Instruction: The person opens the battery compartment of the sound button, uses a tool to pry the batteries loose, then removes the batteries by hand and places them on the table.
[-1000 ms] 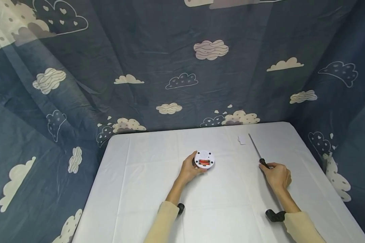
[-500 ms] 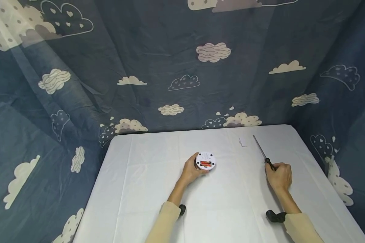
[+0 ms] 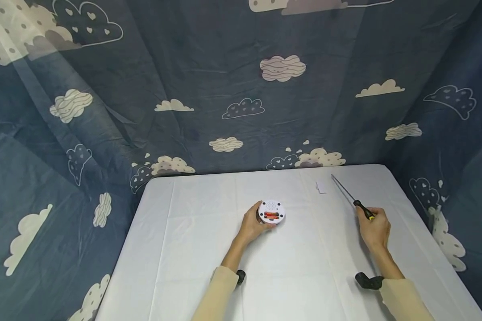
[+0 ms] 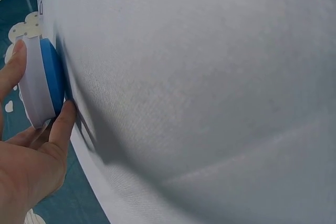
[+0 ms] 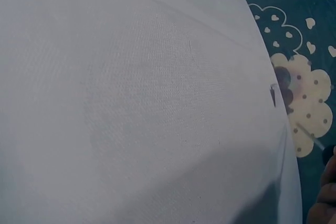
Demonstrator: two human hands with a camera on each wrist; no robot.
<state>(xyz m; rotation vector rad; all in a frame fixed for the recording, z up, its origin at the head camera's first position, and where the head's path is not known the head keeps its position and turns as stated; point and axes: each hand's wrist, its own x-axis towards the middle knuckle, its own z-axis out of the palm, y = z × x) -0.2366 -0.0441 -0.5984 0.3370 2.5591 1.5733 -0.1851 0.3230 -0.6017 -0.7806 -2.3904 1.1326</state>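
My left hand grips a round white device by its edge, thumb on the near side. Its perforated face is up, and red batteries show in an uncovered compartment. From the left wrist view, the device's other side is a blue disc facing the white cloth. Farther right, my right hand holds a screwdriver by its black handle, which has a yellow end. The thin shaft slants away toward the far left. Only fingers and a bit of the screwdriver's shaft appear in the right wrist view.
A small white flat piece lies near the table's far edge, left of the screwdriver tip. White cloth covers the table. A dark blue curtain with cloud prints hangs behind and at both sides.
My right hand has shifted right, and the screwdriver has turned in it so the shaft leans farther left and the yellow handle end shows. The left hand and device stay almost still.
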